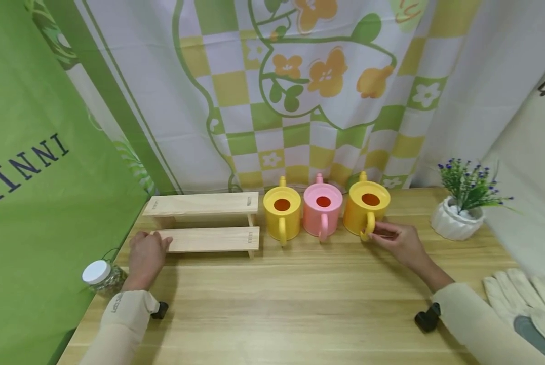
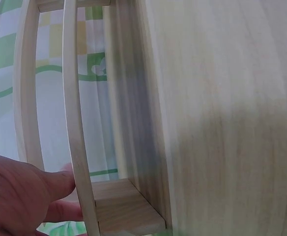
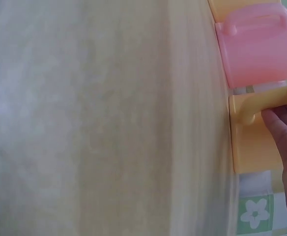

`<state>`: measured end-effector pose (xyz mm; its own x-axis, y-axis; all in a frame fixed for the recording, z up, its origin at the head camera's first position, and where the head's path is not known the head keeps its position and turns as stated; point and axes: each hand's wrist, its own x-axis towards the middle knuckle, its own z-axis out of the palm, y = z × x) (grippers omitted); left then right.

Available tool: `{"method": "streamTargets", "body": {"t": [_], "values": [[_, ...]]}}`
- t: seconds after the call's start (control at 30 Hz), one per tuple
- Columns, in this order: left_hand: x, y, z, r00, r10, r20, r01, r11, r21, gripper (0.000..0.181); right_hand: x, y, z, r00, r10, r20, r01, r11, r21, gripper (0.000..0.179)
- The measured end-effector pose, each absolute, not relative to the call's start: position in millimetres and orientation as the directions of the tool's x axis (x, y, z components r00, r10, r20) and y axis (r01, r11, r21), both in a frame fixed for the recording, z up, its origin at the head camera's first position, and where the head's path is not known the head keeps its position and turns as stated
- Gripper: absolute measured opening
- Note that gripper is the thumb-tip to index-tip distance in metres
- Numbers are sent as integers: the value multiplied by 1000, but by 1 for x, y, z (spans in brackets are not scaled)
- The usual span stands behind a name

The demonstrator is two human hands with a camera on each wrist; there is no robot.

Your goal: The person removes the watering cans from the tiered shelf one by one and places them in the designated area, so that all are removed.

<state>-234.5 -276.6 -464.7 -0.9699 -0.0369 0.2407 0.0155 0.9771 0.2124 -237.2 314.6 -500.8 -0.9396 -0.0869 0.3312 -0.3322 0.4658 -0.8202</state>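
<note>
My left hand [image 1: 148, 253] grips the left end of the lower board of a two-step wooden shelf [image 1: 208, 239]. In the left wrist view its thumb and fingers [image 2: 60, 184] lie on either side of the board's edge. At the right, my right hand [image 1: 397, 242] pinches the front handle of a yellow watering can [image 1: 354, 215], which stands on the table; the right wrist view shows the fingers [image 3: 281, 130] at this handle. Left of that can are a pink watering can [image 1: 312, 219] and another yellow watering can [image 1: 272, 219], side by side with their handles facing me.
A white pot with a purple-flowered plant [image 1: 457, 220] stands at the back right. Gloves [image 1: 518, 299] lie near the right edge of the table [image 1: 290, 309]. On the left is a white-lidded jar [image 1: 104, 279]. A patterned curtain [image 1: 281, 137] hangs behind the cans.
</note>
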Motion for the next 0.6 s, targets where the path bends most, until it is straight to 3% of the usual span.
{"method": "streamTargets", "body": {"t": [0.17,0.37,0.47,0.6], "values": [[-235,-278,-466,-969,-27,245,21,982,189,39,-237,313,-501,-939,-83,335,-334,462,-822,31],[-241,-276,-468,-972,-9,233,38,980,196,41,-221,316,-492,-930,80,359,-284,466,-838,35],[-239,-275,-460,-973,-52,227,9,965,262,37,-212,319,-471,-869,118,480,-370,491,-789,30],[-230,-266,-427,-963,-115,245,-17,930,368,33,-206,321,-425,-750,26,660,-533,568,-627,32]]}}
